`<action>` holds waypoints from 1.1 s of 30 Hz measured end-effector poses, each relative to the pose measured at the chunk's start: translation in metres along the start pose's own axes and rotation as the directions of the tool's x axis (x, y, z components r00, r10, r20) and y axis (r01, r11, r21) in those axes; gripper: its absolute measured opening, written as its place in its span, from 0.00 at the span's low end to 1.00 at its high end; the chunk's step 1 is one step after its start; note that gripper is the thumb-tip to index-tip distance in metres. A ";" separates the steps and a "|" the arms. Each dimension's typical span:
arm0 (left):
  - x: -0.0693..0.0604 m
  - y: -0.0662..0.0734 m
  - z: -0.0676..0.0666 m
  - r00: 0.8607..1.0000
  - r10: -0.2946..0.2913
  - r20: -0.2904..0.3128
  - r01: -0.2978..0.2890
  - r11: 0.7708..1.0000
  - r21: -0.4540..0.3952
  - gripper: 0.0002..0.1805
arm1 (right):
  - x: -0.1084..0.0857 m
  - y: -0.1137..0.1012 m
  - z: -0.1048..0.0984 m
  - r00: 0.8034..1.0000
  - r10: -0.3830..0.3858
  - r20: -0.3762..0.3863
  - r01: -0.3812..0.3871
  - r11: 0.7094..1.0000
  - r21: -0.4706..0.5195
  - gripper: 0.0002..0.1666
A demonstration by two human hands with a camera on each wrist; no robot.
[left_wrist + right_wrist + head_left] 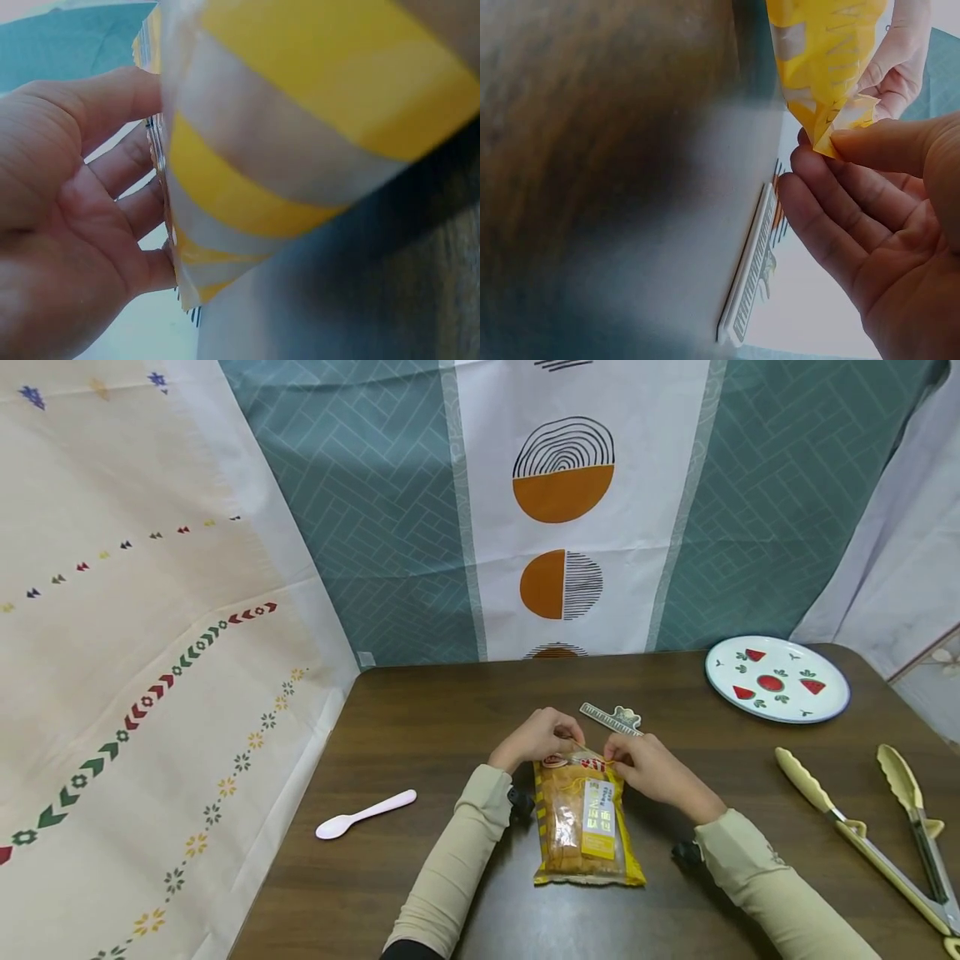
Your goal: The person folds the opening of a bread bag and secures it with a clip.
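A yellow and clear bag of bread (pixel 562 818) lies on the brown table, its top end away from me. My left hand (pixel 538 737) pinches the top edge of the bag near its left corner. At the right corner, my right hand (pixel 660 768) pinches the same edge between thumb and fingers. Up close in the left wrist view, the striped side of the bag (pixel 255 150) stands beside my left hand (pixel 82 202). In the right wrist view, my right hand (pixel 885 217) holds the bag's yellow corner (pixel 821 82).
Just beyond the bag lies a ruler-like clip (pixel 611 718). A white plastic spoon (pixel 366 814) is on the left. At the right are a plate with watermelon prints (pixel 795 702) and a pair of tongs (pixel 877 852). Cloth hangs behind the table.
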State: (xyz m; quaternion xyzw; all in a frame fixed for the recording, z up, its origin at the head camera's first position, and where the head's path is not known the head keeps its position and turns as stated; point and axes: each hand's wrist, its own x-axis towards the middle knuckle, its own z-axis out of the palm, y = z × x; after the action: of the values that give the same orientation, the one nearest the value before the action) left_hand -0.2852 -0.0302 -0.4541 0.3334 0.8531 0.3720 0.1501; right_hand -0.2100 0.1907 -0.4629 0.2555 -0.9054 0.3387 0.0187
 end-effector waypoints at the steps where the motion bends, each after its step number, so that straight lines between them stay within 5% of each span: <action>1: 0.000 0.000 0.000 1.000 -0.003 -0.002 0.003 1.000 -0.008 0.05 | 0.000 0.000 -0.001 1.000 -0.006 -0.002 0.006 1.000 0.003 0.12; 8: -0.001 -0.001 0.000 1.000 -0.014 -0.008 0.013 0.998 -0.063 0.06 | -0.001 0.003 -0.002 0.999 -0.032 -0.011 0.032 0.999 0.032 0.13; 33: -0.003 0.001 -0.002 0.999 -0.023 -0.029 0.022 1.000 -0.020 0.11 | 0.001 0.001 -0.005 0.999 0.044 0.019 -0.045 0.995 0.087 0.08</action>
State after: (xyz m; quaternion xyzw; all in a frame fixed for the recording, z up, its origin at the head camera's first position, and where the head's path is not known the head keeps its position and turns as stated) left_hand -0.2840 -0.0328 -0.4516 0.3169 0.8551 0.3837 0.1452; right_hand -0.2115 0.1943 -0.4591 0.2386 -0.8953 0.3762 -0.0077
